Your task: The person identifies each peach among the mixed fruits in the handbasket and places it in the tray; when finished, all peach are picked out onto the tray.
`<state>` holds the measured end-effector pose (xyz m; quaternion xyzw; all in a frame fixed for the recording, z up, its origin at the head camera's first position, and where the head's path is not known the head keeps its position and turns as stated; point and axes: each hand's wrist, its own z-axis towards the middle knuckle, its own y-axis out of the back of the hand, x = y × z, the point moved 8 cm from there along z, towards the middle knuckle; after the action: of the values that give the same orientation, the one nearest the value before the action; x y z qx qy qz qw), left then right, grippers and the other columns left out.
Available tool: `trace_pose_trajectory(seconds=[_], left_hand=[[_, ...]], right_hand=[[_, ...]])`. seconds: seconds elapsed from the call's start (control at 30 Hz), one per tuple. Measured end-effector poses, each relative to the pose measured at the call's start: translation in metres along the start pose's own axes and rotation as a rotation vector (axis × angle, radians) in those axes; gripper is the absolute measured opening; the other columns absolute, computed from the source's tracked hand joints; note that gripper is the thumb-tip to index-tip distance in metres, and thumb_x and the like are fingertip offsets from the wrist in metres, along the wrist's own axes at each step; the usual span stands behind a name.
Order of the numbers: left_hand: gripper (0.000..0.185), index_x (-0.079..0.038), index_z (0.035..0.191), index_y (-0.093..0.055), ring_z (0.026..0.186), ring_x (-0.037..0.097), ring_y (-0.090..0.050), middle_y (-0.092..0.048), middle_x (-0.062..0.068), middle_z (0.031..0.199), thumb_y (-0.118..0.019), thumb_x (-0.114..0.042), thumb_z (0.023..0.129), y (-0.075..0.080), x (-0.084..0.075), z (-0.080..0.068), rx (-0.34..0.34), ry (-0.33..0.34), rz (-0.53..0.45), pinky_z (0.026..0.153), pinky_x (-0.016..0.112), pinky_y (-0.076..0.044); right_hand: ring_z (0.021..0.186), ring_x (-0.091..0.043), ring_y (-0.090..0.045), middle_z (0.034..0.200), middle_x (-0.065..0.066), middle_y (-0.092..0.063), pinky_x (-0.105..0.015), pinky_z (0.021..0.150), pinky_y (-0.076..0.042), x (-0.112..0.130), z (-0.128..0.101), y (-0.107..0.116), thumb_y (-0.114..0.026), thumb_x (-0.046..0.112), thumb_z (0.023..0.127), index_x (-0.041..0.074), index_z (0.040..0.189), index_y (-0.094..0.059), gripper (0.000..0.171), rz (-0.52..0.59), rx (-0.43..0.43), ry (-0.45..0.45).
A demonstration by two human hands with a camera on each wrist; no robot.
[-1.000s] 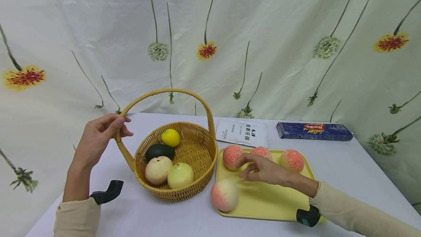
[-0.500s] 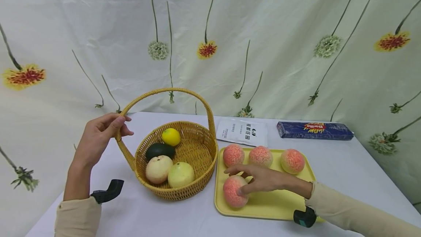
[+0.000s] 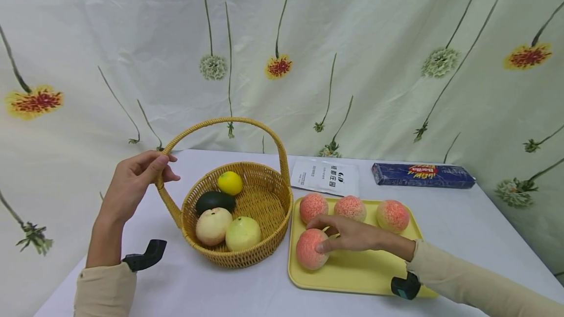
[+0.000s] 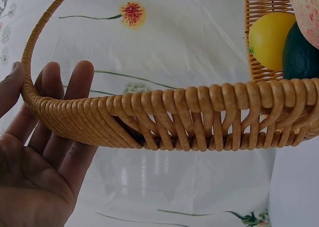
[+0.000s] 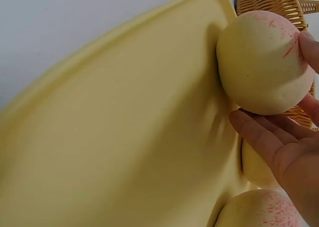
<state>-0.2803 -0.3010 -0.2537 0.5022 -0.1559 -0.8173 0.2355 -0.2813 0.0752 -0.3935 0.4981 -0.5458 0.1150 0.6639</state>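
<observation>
My left hand (image 3: 164,166) pinches the arched handle (image 3: 229,122) of a wicker basket (image 3: 264,238), thumb on one side and fingers behind it; in the left wrist view the handle (image 4: 189,117) lies across the fingers of that hand (image 4: 47,77). The basket holds a yellow citrus (image 3: 229,183), a dark avocado (image 3: 214,202) and two pale fruits. My right hand (image 3: 319,234) grips a pink peach (image 3: 306,253) at the front left of a yellow tray (image 3: 352,273). In the right wrist view its fingers (image 5: 269,137) curl round the peach (image 5: 259,62) on the tray (image 5: 124,137).
Three more peaches (image 3: 350,208) line the tray's back edge. A white packet (image 3: 326,176) and a long blue box (image 3: 423,175) lie behind the tray. A flowered cloth hangs at the back. The table edge runs close on both sides.
My right hand drew back from the rear peaches, took hold of the front peach and shifted it further onto the tray. The left hand stayed on the handle.
</observation>
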Motion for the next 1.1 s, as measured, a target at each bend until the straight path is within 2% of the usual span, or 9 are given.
trace_pose_trajectory(seconds=[0.2,0.47,0.67,0.87,1.1], left_hand=[[0.022,-0.005,0.107,-0.064,0.077,0.01,-0.069,-0.07,0.0,0.074,-0.05,-0.021,0.1,0.0,-0.001,0.0,0.011,-0.026,-0.015,0.079,0.014,-0.044],[0.02,-0.007,0.107,-0.064,0.077,0.01,-0.069,-0.07,-0.001,0.074,-0.05,-0.019,0.101,0.0,0.0,0.001,0.019,-0.037,-0.023,0.08,0.015,-0.043],[0.018,-0.009,0.106,-0.065,0.078,0.01,-0.069,-0.07,-0.001,0.074,-0.051,-0.019,0.1,-0.001,-0.001,0.001,0.021,-0.038,-0.032,0.078,0.015,-0.045],[0.022,-0.004,0.106,-0.064,0.077,0.01,-0.069,-0.069,0.0,0.073,-0.05,-0.021,0.1,0.0,-0.002,0.001,0.011,-0.029,-0.025,0.078,0.015,-0.045],[0.028,0.001,0.107,-0.062,0.077,0.013,-0.07,-0.069,0.003,0.073,-0.05,-0.023,0.101,0.0,-0.002,0.0,0.002,-0.013,-0.014,0.078,0.016,-0.046]], right_hand=[[0.123,-0.023,-0.052,0.129,-0.005,-0.058,-0.04,0.104,-0.04,-0.007,0.0,0.002,-0.062,0.029,0.094,0.012,0.129,-0.052,0.041,0.055,0.003,-0.022],[0.116,-0.018,-0.054,0.121,0.003,-0.06,-0.035,0.1,-0.041,-0.009,0.001,0.003,-0.064,0.032,0.091,0.015,0.125,-0.055,0.039,0.036,0.002,-0.034],[0.114,-0.018,-0.053,0.119,0.001,-0.06,-0.037,0.098,-0.042,-0.011,0.0,0.003,-0.065,0.033,0.09,0.014,0.125,-0.055,0.041,0.028,-0.002,-0.065],[0.111,-0.019,-0.053,0.119,0.002,-0.06,-0.035,0.093,-0.043,-0.011,0.001,0.002,-0.065,0.033,0.09,0.015,0.125,-0.055,0.04,0.032,0.001,-0.075],[0.114,-0.02,-0.053,0.12,0.002,-0.059,-0.037,0.095,-0.043,-0.012,0.001,0.0,-0.064,0.032,0.09,0.016,0.126,-0.054,0.041,0.049,0.005,-0.079]])
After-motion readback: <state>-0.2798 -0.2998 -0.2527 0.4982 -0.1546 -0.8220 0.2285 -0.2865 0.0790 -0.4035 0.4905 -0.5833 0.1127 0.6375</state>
